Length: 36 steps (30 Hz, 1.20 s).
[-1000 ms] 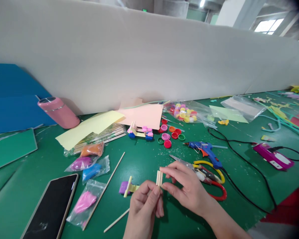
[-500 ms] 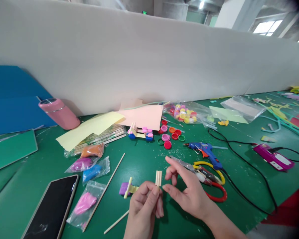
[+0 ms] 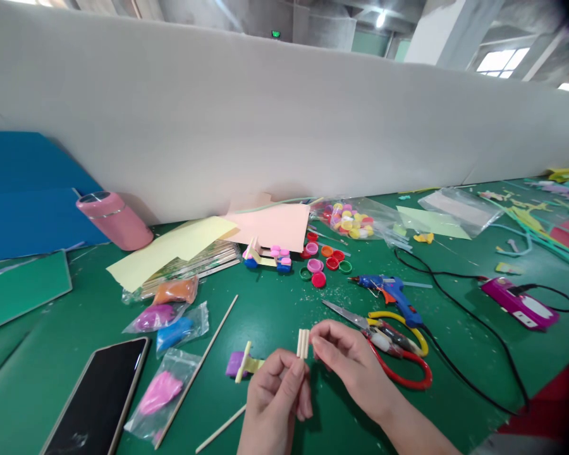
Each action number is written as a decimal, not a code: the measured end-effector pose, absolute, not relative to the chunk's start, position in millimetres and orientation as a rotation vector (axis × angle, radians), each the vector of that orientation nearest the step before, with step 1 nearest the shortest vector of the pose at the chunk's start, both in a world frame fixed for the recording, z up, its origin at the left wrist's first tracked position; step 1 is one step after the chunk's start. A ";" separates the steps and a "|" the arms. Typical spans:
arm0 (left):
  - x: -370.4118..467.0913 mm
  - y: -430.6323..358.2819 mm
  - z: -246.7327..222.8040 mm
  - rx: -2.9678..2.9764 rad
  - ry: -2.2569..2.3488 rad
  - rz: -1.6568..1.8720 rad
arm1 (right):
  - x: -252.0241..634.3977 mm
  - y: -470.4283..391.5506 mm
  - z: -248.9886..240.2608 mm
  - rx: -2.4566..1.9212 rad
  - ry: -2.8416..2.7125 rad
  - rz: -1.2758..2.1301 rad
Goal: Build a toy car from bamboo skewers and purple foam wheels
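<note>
Low in the middle, my left hand (image 3: 277, 395) pinches several short wooden sticks (image 3: 303, 343) side by side, their ends pointing up. My right hand (image 3: 348, 363) is closed, its thumb and fingertips at the right edge of these sticks; the exact contact is partly hidden. A small purple and pale yellow piece (image 3: 239, 364) lies just left of my left hand, partly covered by it. Red and yellow handled scissors (image 3: 401, 354) lie beside my right hand. Two longer wooden sticks (image 3: 196, 373) rest on the green table to the left.
A blue glue gun (image 3: 389, 291) lies right of centre, its black cord running to a purple power strip (image 3: 519, 303). Coloured bottle caps (image 3: 318, 279) and a small craft model (image 3: 268, 256) sit farther back. A phone (image 3: 97, 395), clay bags (image 3: 161, 392) and a pink bottle (image 3: 116, 221) stand left.
My right hand's extended fingers have drawn in and closed at the right edge of the short sticks. My left hand keeps its hold on them. The view has tilted up slightly.
</note>
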<state>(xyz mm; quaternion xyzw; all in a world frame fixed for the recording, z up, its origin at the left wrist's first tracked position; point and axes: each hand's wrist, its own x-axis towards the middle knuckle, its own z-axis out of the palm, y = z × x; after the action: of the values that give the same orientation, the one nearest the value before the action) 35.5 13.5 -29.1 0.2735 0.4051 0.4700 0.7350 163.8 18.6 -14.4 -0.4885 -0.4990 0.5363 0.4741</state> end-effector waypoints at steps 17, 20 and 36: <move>35.7 12.7 -29.4 0.626 0.897 1.035 | 159.6 17.8 -11.3 -1.194 -1.259 1.239; 35.7 12.9 -29.0 0.627 0.895 1.034 | 159.8 18.6 -11.6 -1.191 -1.256 1.242; 35.3 12.5 -28.7 0.630 0.932 1.031 | 163.7 16.2 -16.2 -1.284 -1.437 1.052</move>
<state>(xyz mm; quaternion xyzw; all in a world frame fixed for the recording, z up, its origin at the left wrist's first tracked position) 35.3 12.5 -28.7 0.2854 0.4223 0.4669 0.7227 163.7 16.2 -16.2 -0.5208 -0.5827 0.4265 0.4554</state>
